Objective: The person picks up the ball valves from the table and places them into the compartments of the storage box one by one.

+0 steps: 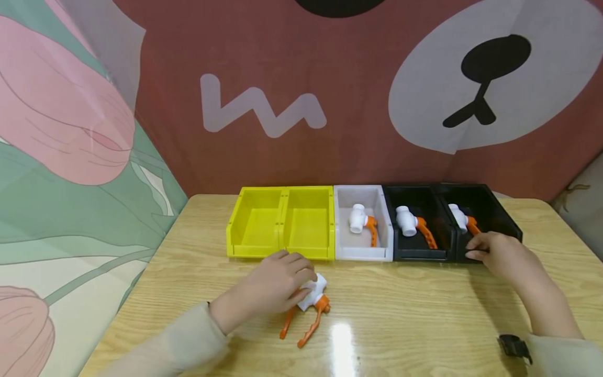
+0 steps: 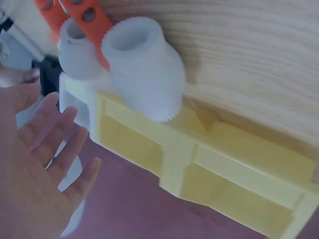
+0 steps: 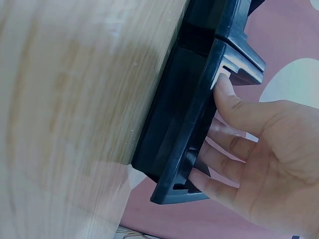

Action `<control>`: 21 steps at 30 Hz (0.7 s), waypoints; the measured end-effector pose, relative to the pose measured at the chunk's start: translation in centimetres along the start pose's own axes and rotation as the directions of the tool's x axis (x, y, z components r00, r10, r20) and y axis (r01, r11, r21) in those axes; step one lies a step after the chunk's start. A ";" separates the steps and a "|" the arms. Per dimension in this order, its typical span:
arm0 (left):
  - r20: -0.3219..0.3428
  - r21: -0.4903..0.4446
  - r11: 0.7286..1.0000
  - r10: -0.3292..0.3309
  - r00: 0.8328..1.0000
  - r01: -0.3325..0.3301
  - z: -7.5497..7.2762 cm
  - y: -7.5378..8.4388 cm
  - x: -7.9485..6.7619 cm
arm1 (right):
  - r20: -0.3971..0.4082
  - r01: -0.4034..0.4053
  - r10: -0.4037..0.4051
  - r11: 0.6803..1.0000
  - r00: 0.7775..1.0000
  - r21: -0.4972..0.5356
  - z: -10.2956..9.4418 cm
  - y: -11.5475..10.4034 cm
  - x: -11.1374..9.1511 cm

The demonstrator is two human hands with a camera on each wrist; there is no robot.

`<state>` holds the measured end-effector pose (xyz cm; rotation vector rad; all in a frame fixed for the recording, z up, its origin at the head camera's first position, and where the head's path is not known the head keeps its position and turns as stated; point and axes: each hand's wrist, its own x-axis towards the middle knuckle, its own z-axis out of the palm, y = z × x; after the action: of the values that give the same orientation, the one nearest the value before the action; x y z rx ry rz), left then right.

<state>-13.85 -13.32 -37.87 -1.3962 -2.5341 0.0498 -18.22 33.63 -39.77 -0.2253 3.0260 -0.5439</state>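
My left hand (image 1: 282, 280) reaches over two white ball valves with orange handles on the table, partly covering them in the head view. In the left wrist view its fingers (image 2: 60, 132) are spread and loosely bent beside the nearer valve (image 2: 147, 74) and the farther valve (image 2: 79, 57). My right hand (image 1: 506, 256) is at the front of the rightmost black bin (image 1: 504, 214). The right wrist view shows its thumb at the bin's rim (image 3: 202, 107) and its loosely bent fingers reaching over the opening. Inside lies a white valve (image 1: 458, 217), its orange handle towards the hand.
Left of that bin, another black bin (image 1: 424, 255) and a white bin (image 1: 363, 254) each hold one valve. Two yellow bins (image 1: 256, 225) stand at the row's left end. A patterned backdrop (image 1: 282, 157) rises behind. A black strap-like object (image 1: 514, 346) is near the right sleeve.
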 end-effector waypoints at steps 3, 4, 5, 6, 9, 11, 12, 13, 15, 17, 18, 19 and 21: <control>0.053 0.008 0.999 0.045 0.998 -0.045 0.0 0.6 0.3 | 0.006 -0.001 0.001 1.000 1.000 0.001 0.0 0.0 0.0; 0.062 0.009 0.998 0.056 0.997 -0.057 0.0 0.7 0.3 | 0.006 -0.001 0.001 1.000 1.000 0.000 0.0 0.0 0.0; 0.072 0.007 0.998 0.064 0.995 -0.065 0.0 0.9 0.4 | 0.007 -0.002 0.002 1.000 1.000 -0.001 0.0 0.0 0.0; 0.084 0.005 0.997 0.073 0.994 -0.073 0.0 1.0 0.5 | 0.009 -0.002 0.002 1.000 1.000 -0.002 0.0 0.0 0.0; 0.130 0.006 0.995 0.102 0.986 -0.104 -0.2 1.3 0.8 | 0.012 -0.001 0.001 1.000 1.000 -0.004 0.0 0.0 0.0; 0.167 -0.005 0.993 0.119 0.979 -0.120 -0.3 1.4 0.9 | 0.011 0.000 0.000 1.000 1.000 -0.006 -0.1 -0.1 0.0; 0.184 -0.011 0.992 0.126 0.975 -0.126 -0.3 1.4 1.0 | 0.009 0.003 -0.003 1.000 1.000 -0.008 -0.1 -0.1 0.0; 0.197 -0.014 0.991 0.130 0.972 -0.130 -0.3 1.4 1.1 | 0.007 0.005 -0.005 1.000 1.000 -0.009 -0.1 -0.1 0.0; 0.216 -0.015 0.990 0.137 0.967 -0.137 -0.2 1.4 1.2 | 0.006 0.011 -0.011 1.000 1.000 -0.009 -0.1 -0.1 0.0; 0.228 -0.006 0.989 0.143 0.963 -0.146 0.0 1.4 1.4 | 0.005 0.016 -0.015 1.000 1.000 -0.010 -0.2 -0.1 0.0; 0.235 0.001 0.989 0.145 0.961 -0.150 0.1 1.4 1.5 | 0.004 0.017 -0.017 1.000 1.000 -0.010 -0.2 -0.2 0.0; 0.240 0.008 0.988 0.149 0.959 -0.156 0.2 1.4 1.6 | 0.004 0.017 -0.017 1.000 1.000 -0.010 -0.2 -0.2 0.0; 0.252 0.021 0.985 0.160 0.954 -0.170 0.3 1.5 1.7 | 0.002 0.018 -0.018 1.000 1.000 -0.012 -0.2 -0.2 0.0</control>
<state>-13.57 -11.06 -38.00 -1.6764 -2.5845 0.3281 -18.17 33.55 -39.51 -0.2538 3.0292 -0.5263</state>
